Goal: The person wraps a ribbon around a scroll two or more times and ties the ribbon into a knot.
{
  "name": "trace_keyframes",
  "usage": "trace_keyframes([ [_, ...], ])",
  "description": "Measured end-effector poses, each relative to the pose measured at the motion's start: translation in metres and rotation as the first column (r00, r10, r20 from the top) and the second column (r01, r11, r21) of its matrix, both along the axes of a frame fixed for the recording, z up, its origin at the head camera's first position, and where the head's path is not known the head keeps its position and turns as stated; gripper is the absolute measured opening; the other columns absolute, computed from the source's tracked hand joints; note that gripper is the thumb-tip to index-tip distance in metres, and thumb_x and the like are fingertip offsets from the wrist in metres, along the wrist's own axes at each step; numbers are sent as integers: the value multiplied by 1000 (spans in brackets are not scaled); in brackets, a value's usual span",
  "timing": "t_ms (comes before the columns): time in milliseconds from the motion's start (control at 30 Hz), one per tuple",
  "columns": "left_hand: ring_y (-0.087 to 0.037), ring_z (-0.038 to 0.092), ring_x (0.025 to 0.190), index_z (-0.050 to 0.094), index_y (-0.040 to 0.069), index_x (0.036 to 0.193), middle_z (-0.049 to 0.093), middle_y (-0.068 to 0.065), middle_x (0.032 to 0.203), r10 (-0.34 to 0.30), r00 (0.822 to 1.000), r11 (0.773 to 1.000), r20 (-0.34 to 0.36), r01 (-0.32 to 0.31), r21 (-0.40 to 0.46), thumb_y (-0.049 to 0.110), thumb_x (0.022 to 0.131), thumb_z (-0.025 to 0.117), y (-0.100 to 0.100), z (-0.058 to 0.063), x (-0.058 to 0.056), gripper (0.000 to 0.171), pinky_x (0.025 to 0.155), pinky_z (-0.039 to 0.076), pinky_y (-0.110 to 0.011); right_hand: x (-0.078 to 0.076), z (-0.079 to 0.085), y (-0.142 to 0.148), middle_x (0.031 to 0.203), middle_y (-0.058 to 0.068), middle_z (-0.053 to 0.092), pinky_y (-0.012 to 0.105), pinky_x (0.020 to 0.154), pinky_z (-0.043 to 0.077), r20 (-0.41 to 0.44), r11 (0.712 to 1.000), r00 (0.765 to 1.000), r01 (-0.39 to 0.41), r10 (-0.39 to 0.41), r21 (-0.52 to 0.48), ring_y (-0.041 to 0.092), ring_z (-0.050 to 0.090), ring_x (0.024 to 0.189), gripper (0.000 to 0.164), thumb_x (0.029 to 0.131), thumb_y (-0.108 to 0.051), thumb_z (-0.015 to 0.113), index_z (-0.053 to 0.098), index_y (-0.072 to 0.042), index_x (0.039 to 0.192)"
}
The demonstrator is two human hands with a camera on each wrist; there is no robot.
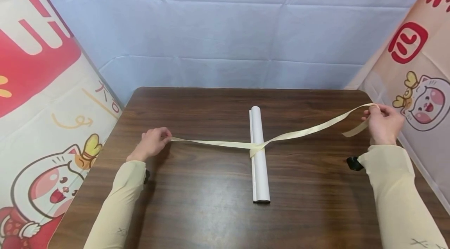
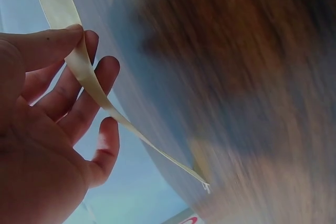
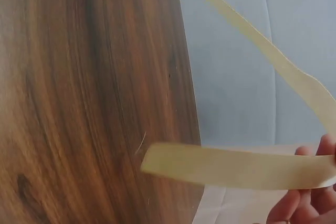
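A long cream ribbon (image 1: pixel 297 135) crosses round the middle of a white roll (image 1: pixel 259 174), which lies lengthwise on the table with a dark lower end. My left hand (image 1: pixel 153 142) pinches one side of the ribbon at the left; in the left wrist view the thumb presses the ribbon (image 2: pixel 86 74) against the fingers, and its tail hangs past them to a frayed tip. Raised at the right, my right hand (image 1: pixel 384 124) pinches the other side. A loose tail (image 3: pixel 226 167) of ribbon hangs from those fingers in the right wrist view.
The brown wooden table (image 1: pixel 197 202) has rounded far corners. Behind it hangs a pale blue cloth backdrop (image 1: pixel 211 26). Printed panels with cartoon figures stand at the left (image 1: pixel 42 124) and the right (image 1: pixel 418 85). Dark objects (image 1: pixel 355 163) show at both wrists.
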State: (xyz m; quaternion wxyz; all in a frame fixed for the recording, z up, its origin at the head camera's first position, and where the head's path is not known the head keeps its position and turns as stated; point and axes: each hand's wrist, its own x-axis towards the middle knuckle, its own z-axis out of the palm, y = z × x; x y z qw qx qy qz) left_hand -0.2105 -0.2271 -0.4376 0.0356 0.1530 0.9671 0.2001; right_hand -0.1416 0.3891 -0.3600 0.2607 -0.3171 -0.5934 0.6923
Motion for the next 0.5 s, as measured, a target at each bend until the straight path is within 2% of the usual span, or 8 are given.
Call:
trace_keyframes([
  [167,-37,63,97,66,9,95,72,-13,99,23,1000,1000,2,-23,1,15,92,61,-5,0,0,8,84,35,-60,0,2,7,53,-7,60,15,45,46,23,999,999,42,-41,-35,5,55,42,15,92,-6,54,60,-13,80],
  [333,-36,63,95,67,10,94,71,-12,98,45,999,999,-10,-45,4,14,91,61,-9,-2,1,8,84,35,-60,1,3,15,50,-3,57,16,42,44,-7,988,994,109,-110,-112,6,53,39,18,91,-2,53,59,-9,75],
  [500,-37,63,95,67,10,95,71,-13,101,57,998,998,-24,-57,0,14,91,59,-12,-5,1,9,83,34,-59,4,1,23,50,-3,55,17,41,44,52,982,989,142,-137,-123,7,52,38,20,91,-1,53,59,-10,73],
])
